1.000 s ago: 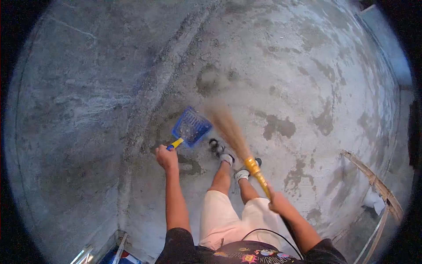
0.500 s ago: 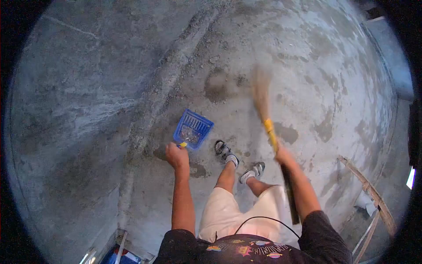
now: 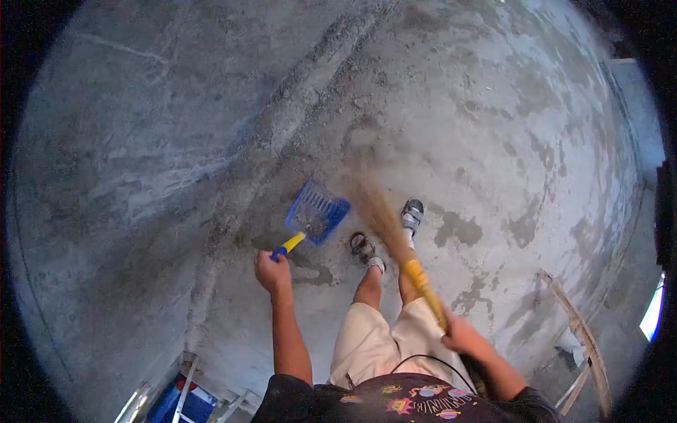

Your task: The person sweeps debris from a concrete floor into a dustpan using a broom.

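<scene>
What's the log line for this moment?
left hand: holding dustpan by handle | right hand: holding broom | dustpan: debris inside | bristles: blurred, near dustpan

Saw the bristles (image 3: pixel 383 215) of the broom (image 3: pixel 419 278) only as a blur, too smeared at the tips to tell whether touching the floor (image 3: pixel 508 169). Could not make out the bits (image 3: pixel 308 218) in the blue dustpan (image 3: pixel 326 206) one by one, nor see all of its handle (image 3: pixel 290 245) inside the left hand (image 3: pixel 271 271). Saw the dark shirt (image 3: pixel 317 405) and, at near left, a blue object (image 3: pixel 196 407) cut off by the near edge.
</scene>
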Demonstrator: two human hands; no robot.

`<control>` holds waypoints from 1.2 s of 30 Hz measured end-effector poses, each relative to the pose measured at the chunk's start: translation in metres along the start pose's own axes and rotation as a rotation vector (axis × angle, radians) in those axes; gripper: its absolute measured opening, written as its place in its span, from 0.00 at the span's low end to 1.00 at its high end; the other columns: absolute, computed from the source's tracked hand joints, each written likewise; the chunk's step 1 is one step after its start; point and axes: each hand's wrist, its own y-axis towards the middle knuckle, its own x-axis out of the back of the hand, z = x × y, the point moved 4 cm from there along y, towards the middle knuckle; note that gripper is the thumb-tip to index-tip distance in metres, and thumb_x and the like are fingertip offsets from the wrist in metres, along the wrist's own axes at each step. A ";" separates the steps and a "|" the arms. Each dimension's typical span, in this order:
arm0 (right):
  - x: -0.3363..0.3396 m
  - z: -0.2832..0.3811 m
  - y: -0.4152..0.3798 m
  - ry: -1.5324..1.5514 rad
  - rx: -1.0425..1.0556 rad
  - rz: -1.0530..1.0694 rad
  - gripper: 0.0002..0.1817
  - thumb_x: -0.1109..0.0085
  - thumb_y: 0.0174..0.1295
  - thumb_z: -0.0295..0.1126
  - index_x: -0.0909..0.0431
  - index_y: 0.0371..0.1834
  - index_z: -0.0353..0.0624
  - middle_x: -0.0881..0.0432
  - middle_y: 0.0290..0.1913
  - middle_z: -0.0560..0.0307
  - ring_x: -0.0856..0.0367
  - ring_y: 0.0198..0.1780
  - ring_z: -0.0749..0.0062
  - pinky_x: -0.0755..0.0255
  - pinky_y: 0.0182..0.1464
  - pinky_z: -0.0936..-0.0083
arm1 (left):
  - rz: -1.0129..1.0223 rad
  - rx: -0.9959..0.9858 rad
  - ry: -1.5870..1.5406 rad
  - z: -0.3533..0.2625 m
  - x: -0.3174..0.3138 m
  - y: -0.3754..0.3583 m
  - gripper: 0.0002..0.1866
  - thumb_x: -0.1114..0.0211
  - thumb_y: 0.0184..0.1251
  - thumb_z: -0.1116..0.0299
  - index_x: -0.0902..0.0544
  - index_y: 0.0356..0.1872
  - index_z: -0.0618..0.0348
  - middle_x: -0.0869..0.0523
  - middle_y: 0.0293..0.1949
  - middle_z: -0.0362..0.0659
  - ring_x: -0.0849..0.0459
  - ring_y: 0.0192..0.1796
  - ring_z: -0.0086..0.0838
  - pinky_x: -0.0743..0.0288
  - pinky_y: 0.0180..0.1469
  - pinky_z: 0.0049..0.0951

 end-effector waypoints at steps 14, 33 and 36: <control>0.278 -0.015 0.284 -0.164 -0.024 -0.479 0.47 0.43 0.43 0.22 0.56 0.69 0.51 0.21 0.37 0.36 0.22 0.41 0.43 0.28 0.41 0.56 | -0.089 0.037 0.018 -0.025 -0.006 0.044 0.10 0.33 0.48 0.73 0.24 0.30 0.65 0.22 0.33 0.52 0.22 0.39 0.46 0.28 0.42 0.41; 0.000 0.056 0.049 0.063 0.052 -0.085 0.51 0.43 0.42 0.24 0.60 0.71 0.57 0.22 0.33 0.35 0.23 0.39 0.41 0.30 0.40 0.55 | 0.035 -0.045 0.040 0.020 -0.008 0.075 0.12 0.33 0.47 0.71 0.26 0.31 0.63 0.23 0.33 0.51 0.22 0.40 0.46 0.29 0.43 0.42; 0.043 0.046 0.044 0.201 -0.054 -0.340 0.50 0.48 0.40 0.21 0.59 0.71 0.57 0.23 0.37 0.31 0.25 0.42 0.36 0.30 0.43 0.54 | 0.079 -0.051 0.023 0.038 -0.002 0.065 0.11 0.33 0.48 0.71 0.26 0.30 0.63 0.23 0.33 0.51 0.22 0.40 0.45 0.29 0.42 0.41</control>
